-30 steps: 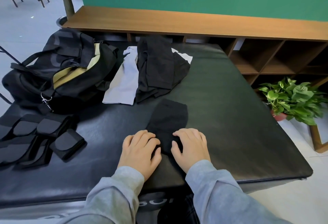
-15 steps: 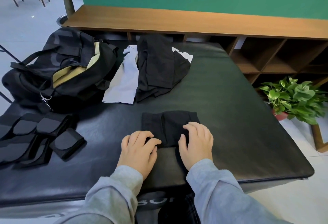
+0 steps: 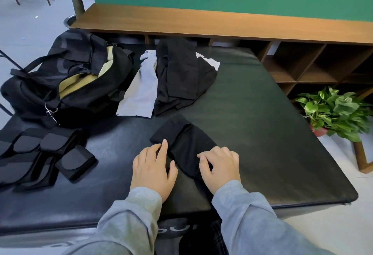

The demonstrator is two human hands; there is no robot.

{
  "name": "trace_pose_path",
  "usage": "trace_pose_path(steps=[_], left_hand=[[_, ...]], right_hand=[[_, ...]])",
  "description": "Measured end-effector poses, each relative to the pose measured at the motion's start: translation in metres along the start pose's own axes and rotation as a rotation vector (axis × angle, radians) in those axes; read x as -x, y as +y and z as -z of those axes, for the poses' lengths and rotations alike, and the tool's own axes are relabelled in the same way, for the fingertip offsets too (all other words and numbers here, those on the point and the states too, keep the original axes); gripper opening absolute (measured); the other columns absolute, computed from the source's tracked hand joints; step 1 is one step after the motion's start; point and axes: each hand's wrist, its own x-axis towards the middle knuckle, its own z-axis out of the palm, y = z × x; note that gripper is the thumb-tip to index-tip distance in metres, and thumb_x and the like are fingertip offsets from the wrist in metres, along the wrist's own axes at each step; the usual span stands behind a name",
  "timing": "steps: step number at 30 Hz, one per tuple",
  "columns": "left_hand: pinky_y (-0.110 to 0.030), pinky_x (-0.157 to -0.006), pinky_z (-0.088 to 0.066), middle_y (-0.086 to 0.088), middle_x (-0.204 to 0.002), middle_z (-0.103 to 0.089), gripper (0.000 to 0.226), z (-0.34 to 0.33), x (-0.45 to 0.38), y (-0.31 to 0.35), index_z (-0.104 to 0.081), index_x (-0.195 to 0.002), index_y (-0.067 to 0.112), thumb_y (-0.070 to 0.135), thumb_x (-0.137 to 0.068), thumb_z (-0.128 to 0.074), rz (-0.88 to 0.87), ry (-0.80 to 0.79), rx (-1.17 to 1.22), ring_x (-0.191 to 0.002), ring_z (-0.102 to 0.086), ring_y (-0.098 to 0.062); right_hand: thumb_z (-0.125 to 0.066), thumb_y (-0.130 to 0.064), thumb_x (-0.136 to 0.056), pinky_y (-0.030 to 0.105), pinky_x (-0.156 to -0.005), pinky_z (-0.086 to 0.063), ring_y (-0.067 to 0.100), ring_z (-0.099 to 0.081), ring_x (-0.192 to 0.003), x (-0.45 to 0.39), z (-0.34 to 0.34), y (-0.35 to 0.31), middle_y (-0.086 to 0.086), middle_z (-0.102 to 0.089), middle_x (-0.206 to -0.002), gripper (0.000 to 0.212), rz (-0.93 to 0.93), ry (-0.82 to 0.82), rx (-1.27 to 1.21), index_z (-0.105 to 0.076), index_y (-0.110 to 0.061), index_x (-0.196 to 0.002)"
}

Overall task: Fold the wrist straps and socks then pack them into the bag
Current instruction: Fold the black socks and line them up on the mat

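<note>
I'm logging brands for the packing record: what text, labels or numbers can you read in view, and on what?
"SU": pale letters on the front edge of the black mat, cut off by the sleeves, so the rest of the word is hidden.
Black bag, black sock, wrist straps: no readable text or labels.

On the mat [image 3: 262,133], the bag [image 3: 66,85] sits at the far left corner. Just right of it, along the far edge, lie a sock [image 3: 139,95] and a heap of socks [image 3: 181,81], side by side and touching. The wrist straps [image 3: 40,153] lie grouped at the left edge, in front of the bag. A folded sock [image 3: 185,143] lies near the front edge, about midway along it, between the left hand [image 3: 153,166] and the right hand [image 3: 220,166]. A potted plant [image 3: 335,113] stands on the floor off the right edge; a shelf unit [image 3: 302,69] runs behind the far edge.
</note>
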Motion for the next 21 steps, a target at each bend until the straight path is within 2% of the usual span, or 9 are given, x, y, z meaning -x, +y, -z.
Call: trace_pose_path(steps=[2, 4, 8, 10, 12, 15, 18, 21], left_hand=[[-0.042, -0.101, -0.035, -0.005, -0.132, -0.054, 0.067, 0.000, 0.001, 0.000, -0.047, -0.136, 0.014, 0.047, -0.082, -0.026, 0.005, -0.066, 0.011, -0.123, -0.046, -0.024], [-0.038, -0.108, -0.023, -0.005, -0.143, -0.044, 0.070, -0.001, 0.001, -0.001, -0.040, -0.141, 0.017, 0.051, -0.082, -0.022, 0.003, -0.069, 0.031, -0.133, -0.037, -0.023], [-0.033, -0.100, -0.024, -0.003, -0.126, -0.054, 0.057, 0.005, 0.004, 0.000, -0.054, -0.127, 0.020, 0.048, -0.078, -0.044, -0.207, 0.025, 0.130, -0.116, -0.045, -0.018], [-0.031, -0.097, -0.028, 0.003, -0.116, -0.057, 0.056, 0.005, 0.007, 0.000, -0.053, -0.123, 0.024, 0.051, -0.073, -0.051, -0.395, 0.031, 0.170, -0.109, -0.048, -0.014], [-0.032, -0.096, -0.029, 0.008, -0.114, -0.058, 0.060, 0.004, 0.009, 0.001, -0.050, -0.122, 0.029, 0.058, -0.070, -0.052, -0.500, -0.032, 0.135, -0.110, -0.048, -0.012], [-0.031, -0.099, -0.027, 0.012, -0.116, -0.059, 0.059, 0.001, 0.008, 0.000, -0.051, -0.119, 0.031, 0.062, -0.069, -0.051, -0.479, -0.093, 0.098, -0.117, -0.044, -0.010], [-0.029, -0.099, -0.027, 0.010, -0.115, -0.060, 0.050, -0.001, 0.006, -0.001, -0.059, -0.113, 0.028, 0.055, -0.072, -0.050, -0.422, -0.067, 0.120, -0.120, -0.043, -0.010], [-0.028, -0.098, -0.035, 0.007, -0.113, -0.062, 0.040, -0.003, 0.005, -0.001, -0.067, -0.103, 0.024, 0.046, -0.076, -0.046, -0.323, -0.020, 0.161, -0.118, -0.045, -0.011]], right_hand=[[-0.040, -0.032, -0.085, 0.025, -0.076, -0.028, 0.012, -0.047, -0.069, 0.002, 0.000, 0.000, -0.012, -0.055, -0.064, 0.033, 0.094, 0.035, -0.063, -0.071, -0.030, -0.073], [-0.043, -0.031, -0.084, 0.022, -0.076, -0.025, 0.009, -0.043, -0.076, 0.003, 0.000, 0.001, -0.012, -0.055, -0.072, 0.029, 0.106, 0.077, -0.089, -0.071, -0.028, -0.078], [-0.032, -0.038, -0.082, 0.031, -0.084, -0.034, 0.017, -0.046, -0.095, 0.000, -0.001, 0.001, -0.006, -0.054, -0.099, 0.040, -0.110, 0.021, -0.056, -0.067, -0.024, -0.096], [-0.030, -0.038, -0.081, 0.034, -0.085, -0.037, 0.020, -0.050, -0.099, -0.001, -0.002, 0.000, -0.005, -0.057, -0.106, 0.044, -0.116, -0.034, -0.040, -0.067, -0.023, -0.099], [-0.033, -0.034, -0.080, 0.033, -0.083, -0.042, 0.019, -0.053, -0.097, 0.000, -0.002, 0.000, -0.006, -0.059, -0.106, 0.040, -0.057, -0.052, -0.071, -0.067, -0.021, -0.098], [-0.037, -0.028, -0.079, 0.022, -0.081, -0.043, 0.010, -0.050, -0.093, 0.003, 0.000, 0.000, -0.009, -0.060, -0.102, 0.036, 0.041, -0.086, -0.197, -0.067, -0.018, -0.097], [-0.035, -0.024, -0.074, 0.011, -0.086, -0.036, 0.005, -0.050, -0.098, 0.005, 0.006, 0.001, -0.013, -0.057, -0.103, 0.041, 0.068, -0.142, -0.317, -0.064, -0.016, -0.102], [-0.032, -0.021, -0.068, 0.014, -0.094, -0.038, 0.002, -0.050, -0.108, 0.007, 0.010, 0.002, -0.017, -0.053, -0.112, 0.051, 0.058, -0.217, -0.379, -0.061, -0.016, -0.109]])
